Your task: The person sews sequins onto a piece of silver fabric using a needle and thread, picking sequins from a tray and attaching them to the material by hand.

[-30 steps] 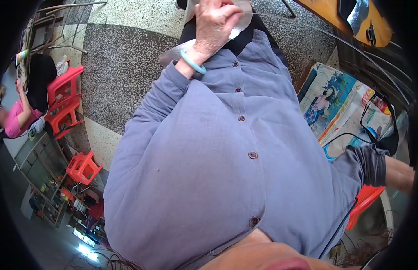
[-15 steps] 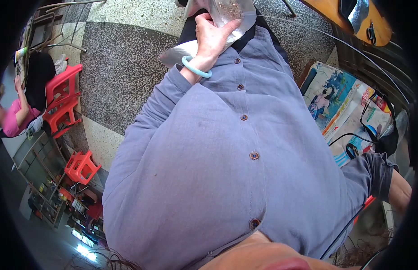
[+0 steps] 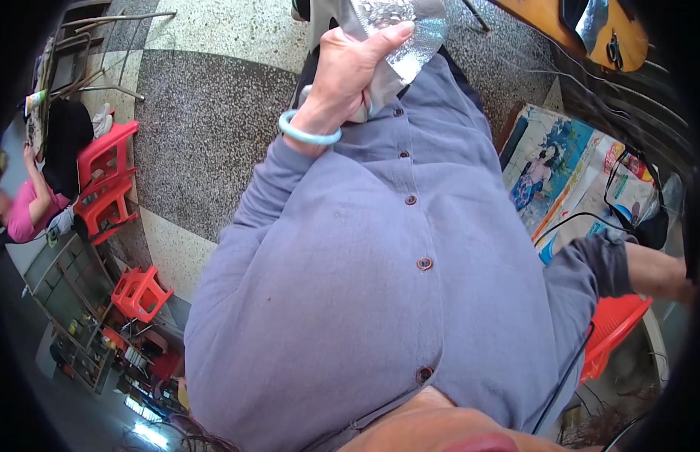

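My left hand (image 3: pixel 346 71), with a pale blue bangle (image 3: pixel 309 129) at its wrist, grips a crinkled silver foil piece (image 3: pixel 416 47) above my lap. The thumb lies on top of the foil; its other fingers curl underneath. A grey shirt (image 3: pixel 350 248) covers my torso. At the right edge the bare right forearm (image 3: pixel 655 273) reaches out of a pushed-up sleeve, and the hand beyond it is hidden by the dark rim of the picture. Thin pale strands (image 3: pixel 583 89) hang blurred at the upper right.
Black scissors (image 3: pixel 614 51) lie on an orange-brown table (image 3: pixel 542 19). Printed sheets (image 3: pixel 546 169) and a black strap lie at right. A red stool (image 3: pixel 610 331) stands by my right arm. At left are more red stools (image 3: pixel 141 294) and a person in pink (image 3: pixel 33 207).
Over the frames my left hand has turned, and the foil has come nearer my body. The strand stretched to the right earlier now looks slack. My right forearm has shifted slightly.
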The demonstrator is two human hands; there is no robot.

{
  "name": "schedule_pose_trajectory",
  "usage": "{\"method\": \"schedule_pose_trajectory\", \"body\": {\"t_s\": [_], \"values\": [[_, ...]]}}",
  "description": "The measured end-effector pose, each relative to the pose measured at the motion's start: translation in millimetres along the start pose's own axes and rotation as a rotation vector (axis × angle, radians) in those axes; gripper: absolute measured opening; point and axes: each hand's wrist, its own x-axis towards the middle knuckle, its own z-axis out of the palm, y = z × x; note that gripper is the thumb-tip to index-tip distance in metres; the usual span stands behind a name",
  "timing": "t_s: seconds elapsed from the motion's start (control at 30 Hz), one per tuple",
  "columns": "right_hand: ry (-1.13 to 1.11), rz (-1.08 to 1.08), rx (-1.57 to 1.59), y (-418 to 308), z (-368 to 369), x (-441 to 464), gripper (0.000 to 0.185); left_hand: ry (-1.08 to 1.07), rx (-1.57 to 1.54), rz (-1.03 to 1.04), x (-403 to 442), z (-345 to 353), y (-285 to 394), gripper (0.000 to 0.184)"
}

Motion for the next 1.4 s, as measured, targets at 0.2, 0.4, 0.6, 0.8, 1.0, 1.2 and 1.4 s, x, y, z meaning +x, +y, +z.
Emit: {"method": "schedule_pose_trajectory", "body": {"t_s": [0.2, 0.4, 0.6, 0.8, 1.0, 1.2, 1.4], "values": [[-0.316, 0.115, 0.222, -24.4, 52.6, -92.0, 0.017, 0.075, 0.140, 0.244, -7.3, 6.9, 25.1, 0.007], [-0.517, 0.244, 0.932, -153.2, 106.4, -158.4, 0.019, 0.083, 0.208, 0.324, -13.2, 15.9, 31.5, 0.013], [-0.757, 0.158, 0.934, -185.0, 104.9, -170.2, 0.022, 0.116, 0.227, 0.364, -14.5, 20.8, 28.5, 0.018], [-0.803, 0.179, 0.889, -184.5, 111.6, -182.3, 0.022, 0.171, 0.305, 0.335, -20.1, 39.9, 42.5, 0.029], [-0.812, 0.197, 0.878, -183.2, 111.3, -186.7, 0.021, 0.163, 0.308, 0.341, -18.0, 32.1, 36.0, 0.028], [-0.809, 0.172, 0.856, -182.7, 112.9, -190.1, 0.021, 0.099, 0.214, 0.373, -16.3, 27.1, 26.0, 0.012], [-0.824, 0.197, 0.850, -182.6, 112.0, -191.5, 0.021, 0.148, 0.248, 0.378, -18.0, 30.4, 26.8, 0.008]]}}
